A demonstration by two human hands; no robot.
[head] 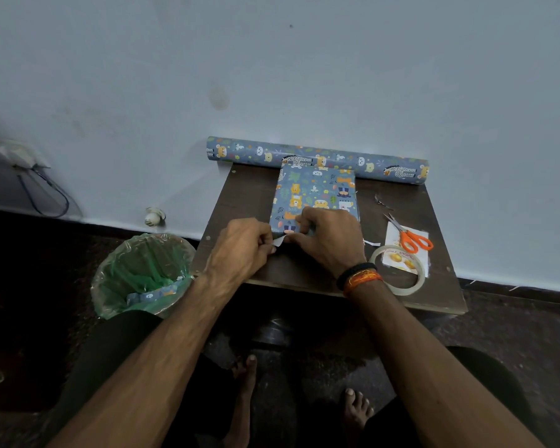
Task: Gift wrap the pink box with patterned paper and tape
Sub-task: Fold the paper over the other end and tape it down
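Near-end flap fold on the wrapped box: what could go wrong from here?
1. Both hands are busy: the left hand pinches the white paper flap and the right hand presses the wrapped box. The tape roll lies apart by the right wrist, so reaching for it may let the fold spring open.
2. The tape roll overhangs the table's near edge; the forearm might knock it off.
3. The orange scissors lie close to that reach.
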